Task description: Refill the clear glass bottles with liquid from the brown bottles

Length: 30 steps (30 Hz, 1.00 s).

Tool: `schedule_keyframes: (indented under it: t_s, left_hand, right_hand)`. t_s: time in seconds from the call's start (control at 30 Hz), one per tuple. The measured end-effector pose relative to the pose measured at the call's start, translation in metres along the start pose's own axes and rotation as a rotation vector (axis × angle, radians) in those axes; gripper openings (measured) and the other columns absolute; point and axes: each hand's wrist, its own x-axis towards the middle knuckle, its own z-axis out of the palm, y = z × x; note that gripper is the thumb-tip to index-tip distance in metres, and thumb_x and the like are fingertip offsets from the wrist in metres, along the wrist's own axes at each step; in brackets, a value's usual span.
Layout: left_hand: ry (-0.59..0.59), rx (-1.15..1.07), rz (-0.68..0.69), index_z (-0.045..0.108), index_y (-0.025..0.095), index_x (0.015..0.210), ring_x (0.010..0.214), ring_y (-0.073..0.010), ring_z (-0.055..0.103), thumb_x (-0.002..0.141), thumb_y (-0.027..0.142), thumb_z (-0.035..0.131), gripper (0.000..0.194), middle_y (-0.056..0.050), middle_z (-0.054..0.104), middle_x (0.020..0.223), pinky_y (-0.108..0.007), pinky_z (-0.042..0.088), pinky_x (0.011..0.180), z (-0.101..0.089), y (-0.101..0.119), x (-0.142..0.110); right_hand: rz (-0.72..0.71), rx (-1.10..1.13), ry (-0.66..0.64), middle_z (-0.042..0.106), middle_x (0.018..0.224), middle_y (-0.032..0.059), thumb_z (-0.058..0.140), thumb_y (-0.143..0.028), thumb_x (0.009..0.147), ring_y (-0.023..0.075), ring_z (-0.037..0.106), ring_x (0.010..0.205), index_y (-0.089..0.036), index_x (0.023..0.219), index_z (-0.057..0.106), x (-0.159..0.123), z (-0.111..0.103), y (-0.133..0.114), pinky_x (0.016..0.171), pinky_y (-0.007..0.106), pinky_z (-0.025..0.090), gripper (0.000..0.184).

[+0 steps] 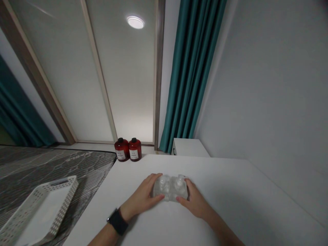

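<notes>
Two clear, square-shouldered bottles stand side by side on the white table [159, 225], their sides touching or nearly so. My left hand [142, 196], with a dark watch on its wrist, grips the left clear bottle [161, 187] from the outer side, thumb in front and fingers behind. Around the outer side of the right clear bottle [178, 189] my right hand [196, 202] is closed in the same way. Small rounded tops show on both bottles, but their details are too blurred to make out.
Two dark red bottles with black caps, a left one [121, 150] and a right one [134, 150], stand at the table's far left corner. A white perforated basket [60, 213] lies on the grey patterned surface at left. Behind the table is a white cabinet [191, 147]; a wall borders the right.
</notes>
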Motion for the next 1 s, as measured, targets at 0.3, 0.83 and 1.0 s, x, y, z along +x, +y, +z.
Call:
schedule_keyframes:
  t_s: [0.3,0.83,1.0]
  left_hand:
    - [0.004,-0.038,0.004,0.041,0.020,0.142,0.131,-0.0341,0.050,0.088,0.031,0.069,0.062,-0.016,0.053,0.140,-0.052,0.040,0.113,0.004,-0.005,0.000]
    - [-0.023,0.095,-0.020,0.037,0.018,0.147,0.132,-0.0367,0.049,0.090,0.041,0.066,0.068,-0.019,0.051,0.143,-0.054,0.040,0.112,0.003,-0.005,-0.005]
    - [-0.029,0.109,-0.001,0.035,0.018,0.149,0.132,-0.0353,0.050,0.091,0.041,0.064,0.069,-0.019,0.050,0.143,-0.052,0.040,0.113,0.003,-0.006,-0.006]
  right_hand:
    - [-0.026,-0.102,0.103,0.060,0.134,0.0106,0.072,-0.028,0.079,0.0321,0.051,0.130,-0.025,0.134,0.051,0.015,-0.003,0.008,0.112,0.051,0.038,0.059]
    - [0.010,-0.188,0.288,0.061,0.119,0.0111,0.071,-0.031,0.078,0.0344,0.058,0.115,-0.024,0.131,0.050,0.005,-0.001,0.016,0.100,0.052,0.048,0.058]
    - [-0.004,-0.178,0.263,0.059,0.127,0.0108,0.069,-0.034,0.080,0.0343,0.056,0.121,-0.026,0.140,0.042,0.004,-0.001,0.021,0.104,0.052,0.045,0.066]
